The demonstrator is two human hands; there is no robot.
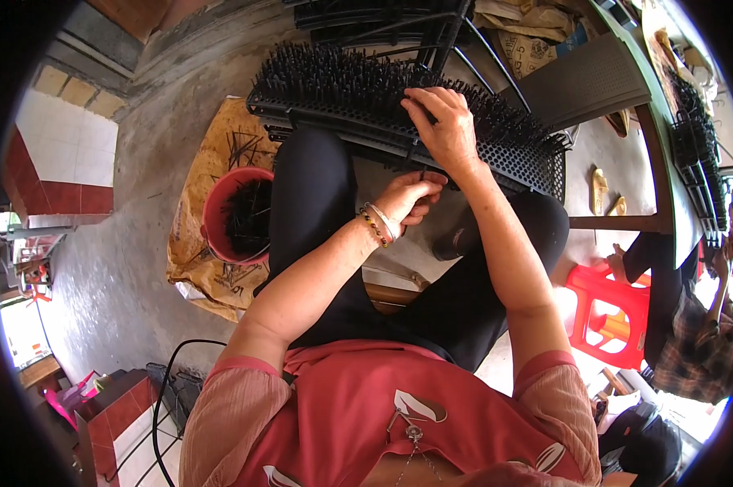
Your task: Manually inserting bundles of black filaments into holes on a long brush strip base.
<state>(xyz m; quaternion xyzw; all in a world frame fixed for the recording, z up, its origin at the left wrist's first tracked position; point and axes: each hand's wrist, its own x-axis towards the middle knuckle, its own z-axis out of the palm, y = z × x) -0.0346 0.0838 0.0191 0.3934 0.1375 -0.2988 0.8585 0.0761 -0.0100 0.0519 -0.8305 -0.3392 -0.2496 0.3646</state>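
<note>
- At the knees: perforated black tray, lengthwise left-to-right, pins upright.
- Right hand: curled, grip unclear.
- Left hand: fingertips pinched, contents unclear.
- Printed tan sack.

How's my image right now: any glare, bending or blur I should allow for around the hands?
Head view: the left hand and right hand look fairly sharp; the dense black bristles merge into dark texture; glare washes out patches at both side rims; the green table bows along the right; black fisheye borders swallow the corners.
</note>
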